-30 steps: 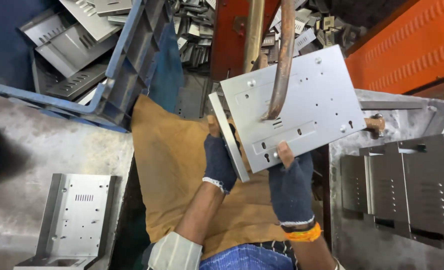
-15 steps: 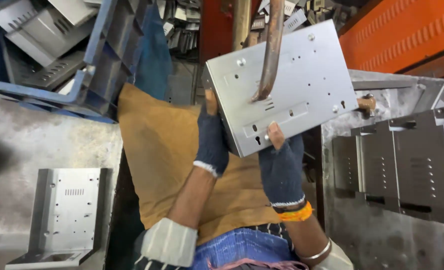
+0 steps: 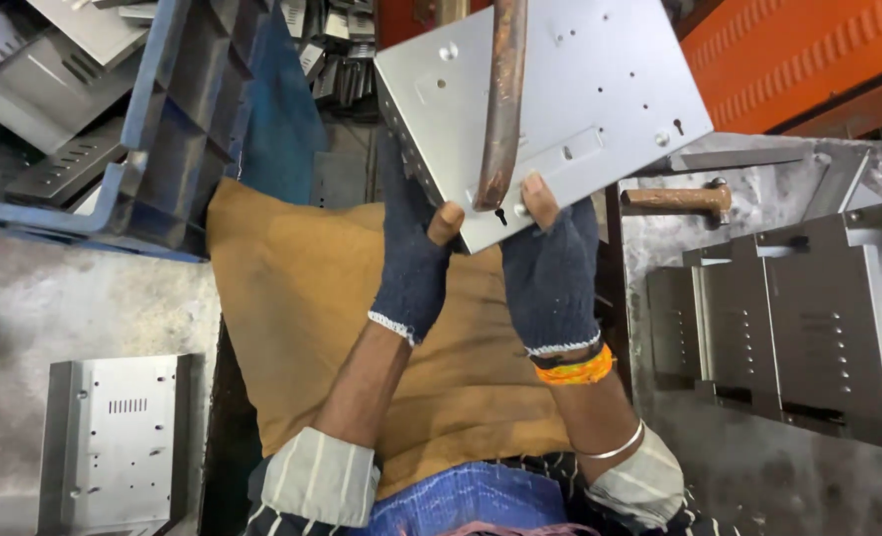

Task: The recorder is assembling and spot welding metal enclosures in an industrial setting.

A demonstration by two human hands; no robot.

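Note:
Both my hands wear dark blue fingerless gloves and hold a grey sheet-metal panel point(image 3: 600, 99) with small holes and slots, tilted up in front of me. My left hand point(image 3: 416, 253) grips its lower left edge. My right hand point(image 3: 550, 263) grips its lower edge, thumb on the face. A rusty brown curved bar point(image 3: 504, 99) comes down from above and crosses the panel's face between my hands. A brown cloth point(image 3: 302, 318) covers my lap beneath them.
A blue crate point(image 3: 153, 149) of metal parts stands at the upper left. One bent metal panel point(image 3: 114, 442) lies on the grey surface at lower left. Stacked grey panels point(image 3: 808, 328) and a wooden-handled tool point(image 3: 679, 199) lie right. Orange machine body point(image 3: 808, 55) at upper right.
The panel has risen and come closer to the camera, turning slightly, with both hands still on its lower edge. The view has shifted downward a little.

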